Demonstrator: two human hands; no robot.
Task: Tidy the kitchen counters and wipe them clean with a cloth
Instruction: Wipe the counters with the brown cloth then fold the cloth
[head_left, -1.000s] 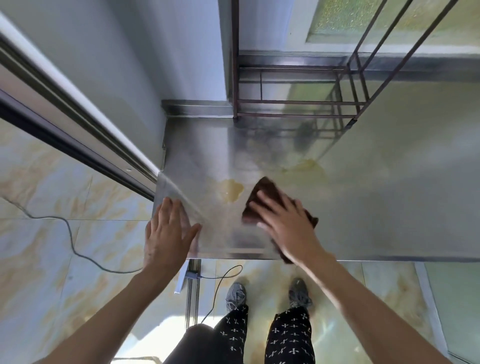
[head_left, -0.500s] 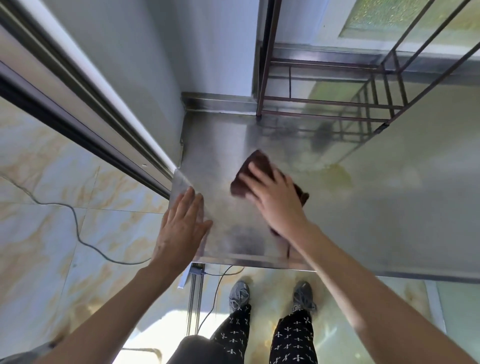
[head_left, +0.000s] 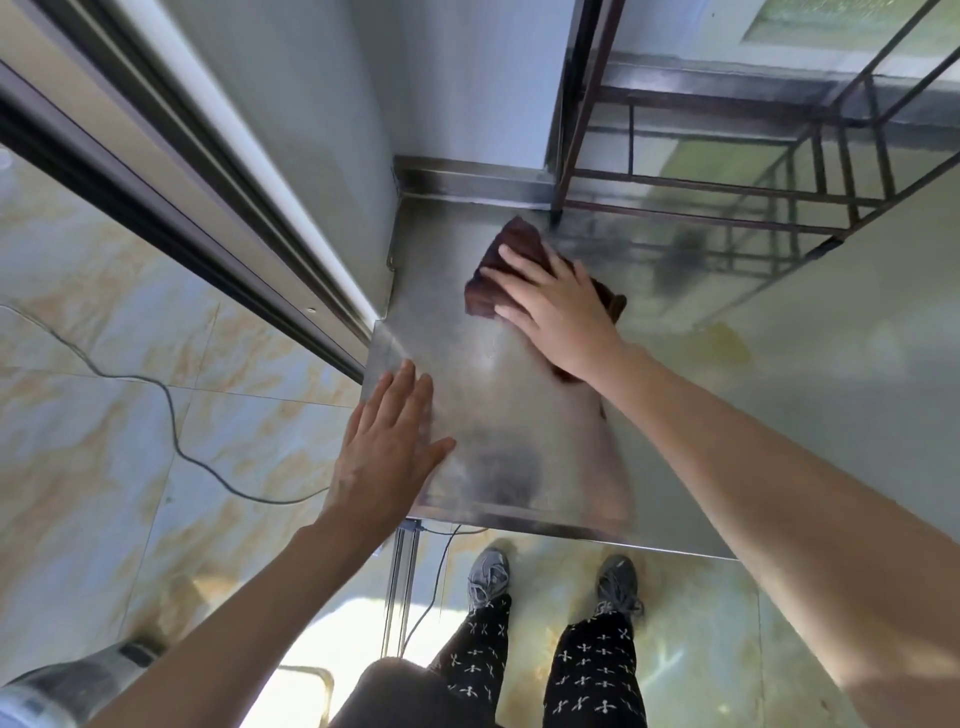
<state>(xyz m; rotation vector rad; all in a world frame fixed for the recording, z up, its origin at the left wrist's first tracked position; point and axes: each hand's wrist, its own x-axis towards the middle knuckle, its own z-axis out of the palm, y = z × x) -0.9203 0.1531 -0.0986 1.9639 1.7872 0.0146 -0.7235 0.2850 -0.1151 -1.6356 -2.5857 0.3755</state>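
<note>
Standing at the end of a stainless steel counter (head_left: 519, 415), the person leans over it with both arms stretched forward. The counter runs off to the right, its surface dull and streaked near the corner, with a yellowish stain (head_left: 727, 343) further along. A dark metal rack (head_left: 727, 182) stands at the back against the wall. Below, the marble-patterned floor (head_left: 104, 415) carries a thin grey cable (head_left: 171, 415) that curls toward the counter's leg, and the person's grey shoes (head_left: 488, 571) sit just under the front edge.

The right hand (head_left: 561, 306) lies flat on a dark brown cloth (head_left: 519, 244) near the back left corner of the counter, just in front of the rack's leg; its fingers are straight and slightly spread, pressing the cloth down rather than gripping it. The left hand (head_left: 389, 452) rests palm down on the counter's front left edge, fingers straight and close together, thumb angled out to the right, holding nothing.
</note>
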